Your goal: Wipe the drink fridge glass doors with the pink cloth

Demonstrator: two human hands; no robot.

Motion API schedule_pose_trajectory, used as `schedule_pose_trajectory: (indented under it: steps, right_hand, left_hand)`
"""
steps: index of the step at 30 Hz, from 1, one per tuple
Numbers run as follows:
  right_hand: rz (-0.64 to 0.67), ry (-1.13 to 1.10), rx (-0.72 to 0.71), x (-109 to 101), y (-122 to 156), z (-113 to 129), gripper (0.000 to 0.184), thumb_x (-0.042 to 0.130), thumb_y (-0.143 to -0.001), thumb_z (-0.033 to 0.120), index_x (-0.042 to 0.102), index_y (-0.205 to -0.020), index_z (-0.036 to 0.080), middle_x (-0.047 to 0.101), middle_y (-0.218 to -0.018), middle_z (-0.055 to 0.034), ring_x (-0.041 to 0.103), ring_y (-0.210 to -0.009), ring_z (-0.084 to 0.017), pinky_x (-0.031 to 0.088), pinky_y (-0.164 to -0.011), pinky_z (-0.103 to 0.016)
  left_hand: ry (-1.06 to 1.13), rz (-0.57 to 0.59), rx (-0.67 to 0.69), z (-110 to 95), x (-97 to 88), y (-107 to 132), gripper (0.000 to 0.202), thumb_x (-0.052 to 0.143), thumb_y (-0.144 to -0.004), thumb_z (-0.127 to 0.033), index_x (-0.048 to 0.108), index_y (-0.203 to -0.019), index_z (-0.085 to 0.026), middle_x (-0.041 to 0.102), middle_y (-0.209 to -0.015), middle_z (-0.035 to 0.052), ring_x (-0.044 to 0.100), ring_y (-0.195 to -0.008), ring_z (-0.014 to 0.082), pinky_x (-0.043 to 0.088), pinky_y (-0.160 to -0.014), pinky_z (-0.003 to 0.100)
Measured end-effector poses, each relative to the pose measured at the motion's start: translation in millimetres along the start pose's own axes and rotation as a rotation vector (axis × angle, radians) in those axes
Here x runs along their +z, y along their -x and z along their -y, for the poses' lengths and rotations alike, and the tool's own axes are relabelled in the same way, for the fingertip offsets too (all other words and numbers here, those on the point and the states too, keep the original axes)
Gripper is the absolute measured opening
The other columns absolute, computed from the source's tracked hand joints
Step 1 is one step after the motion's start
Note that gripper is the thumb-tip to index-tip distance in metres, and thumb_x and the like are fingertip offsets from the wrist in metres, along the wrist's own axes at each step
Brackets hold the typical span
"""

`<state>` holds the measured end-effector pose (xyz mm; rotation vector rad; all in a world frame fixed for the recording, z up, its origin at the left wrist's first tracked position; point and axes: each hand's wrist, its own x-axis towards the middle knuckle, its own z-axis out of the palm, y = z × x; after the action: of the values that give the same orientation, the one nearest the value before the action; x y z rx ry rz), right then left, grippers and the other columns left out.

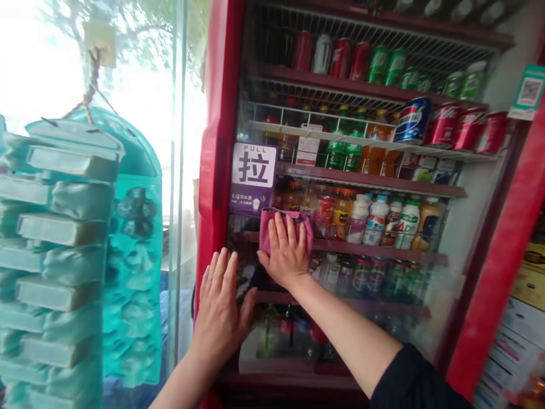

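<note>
Black sleeve (413, 382), cut off; right fingers (292, 228), apart, partly hide pink cloth (265, 232); left fingers (220, 272) nearly together.

Head-worn view, forward-facing (slightly tilted), near a red fridge (217, 142)

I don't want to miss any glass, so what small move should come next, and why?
Perhaps slide the right hand and pink cloth rightward along the glass door: that hand lies flat on the cloth, the left hand and red frame sit close on its left, and more glass extends right.
</note>
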<state>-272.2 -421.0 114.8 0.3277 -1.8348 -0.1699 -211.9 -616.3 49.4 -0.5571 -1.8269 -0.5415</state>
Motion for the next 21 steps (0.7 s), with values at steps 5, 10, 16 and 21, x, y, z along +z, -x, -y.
schedule_pose_trajectory:
  steps: [5, 10, 16, 21]
  right_hand:
    - [0.064, -0.109, -0.056, 18, -20, 53, 0.088, 0.067, -0.104, 0.052, 0.034, -0.176, 0.012, 0.030, -0.185, -0.0184, 0.028, -0.170, -0.041, 0.013, -0.139, -0.070]
    - [0.075, -0.197, -0.104, 32, -31, 84, 0.074, 0.055, -0.111, 0.041, 0.033, -0.176, 0.012, 0.031, -0.184, -0.0167, 0.033, -0.170, -0.039, 0.025, -0.138, -0.068]
    - [0.109, -0.232, -0.121, 27, -32, 80, 0.071, 0.048, -0.114, 0.045, 0.032, -0.176, 0.015, 0.030, -0.185, -0.0128, 0.035, -0.169, -0.036, 0.029, -0.139, -0.066]
    - [0.044, -0.157, -0.212, 17, -31, 66, 0.065, 0.032, -0.119, 0.046, 0.035, -0.174, 0.012, 0.030, -0.186, -0.0087, 0.040, -0.164, -0.031, 0.029, -0.140, -0.061]
  left_hand:
    - [0.002, -0.009, -0.025, 18, -17.0, 3, 0.086, 0.063, -0.105, -0.041, 0.022, -0.178, -0.024, 0.037, -0.181, 0.0190, 0.033, -0.171, 0.0381, 0.041, -0.134, 0.065]
    - [-0.001, 0.001, -0.034, 30, -26.0, 2, 0.084, 0.059, -0.107, -0.044, 0.021, -0.179, -0.025, 0.033, -0.183, 0.0193, 0.031, -0.172, 0.0384, 0.038, -0.134, 0.067]
    - [0.016, 0.025, -0.010, 28, -18.6, -3, 0.085, 0.061, -0.106, -0.045, 0.023, -0.179, -0.025, 0.032, -0.183, 0.0207, 0.031, -0.171, 0.0416, 0.037, -0.134, 0.070]
    - [0.015, 0.064, 0.006, 17, -12.0, -7, 0.086, 0.060, -0.106, -0.047, 0.023, -0.178, -0.021, 0.029, -0.184, 0.0230, 0.026, -0.173, 0.0429, 0.033, -0.136, 0.070]
